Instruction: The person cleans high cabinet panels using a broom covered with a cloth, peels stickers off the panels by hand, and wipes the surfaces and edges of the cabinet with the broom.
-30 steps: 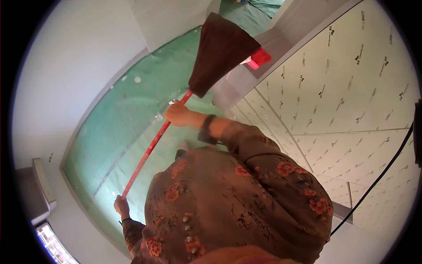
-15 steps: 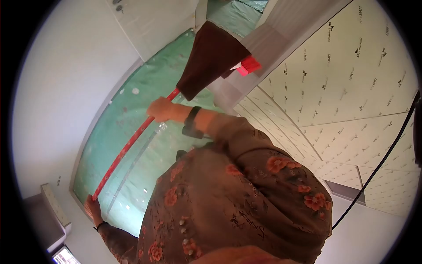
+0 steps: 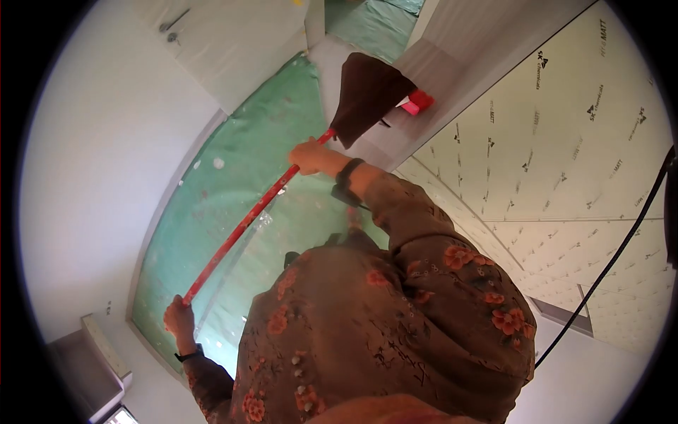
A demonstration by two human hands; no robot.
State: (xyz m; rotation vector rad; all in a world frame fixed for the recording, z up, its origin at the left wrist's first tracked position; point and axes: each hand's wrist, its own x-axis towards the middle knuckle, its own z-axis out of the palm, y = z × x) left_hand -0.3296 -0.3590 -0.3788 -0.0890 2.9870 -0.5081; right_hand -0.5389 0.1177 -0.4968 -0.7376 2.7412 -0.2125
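Observation:
A long red pole (image 3: 236, 232) slants from lower left to upper right above the green floor covering. At its upper end is a dark brown, fan-shaped head (image 3: 371, 95), with a red bristle-like piece (image 3: 421, 100) showing at the far edge. My right hand (image 3: 308, 157) is closed round the pole just below the brown head. Lower down, near the pole's end, my left hand (image 3: 179, 318) also grips it.
Green sheeting (image 3: 212, 191) covers the floor beside a white wall (image 3: 106, 162). A door handle (image 3: 174, 21) shows at upper left. Printed film-covered panels (image 3: 537, 148) stand on the right, near a black cable (image 3: 614, 258). An open shelf (image 3: 85, 367) is at lower left.
My hands and the pole first shifted left, then back to the right. The brown head now lies over the greyish floor. More of the door has come into view.

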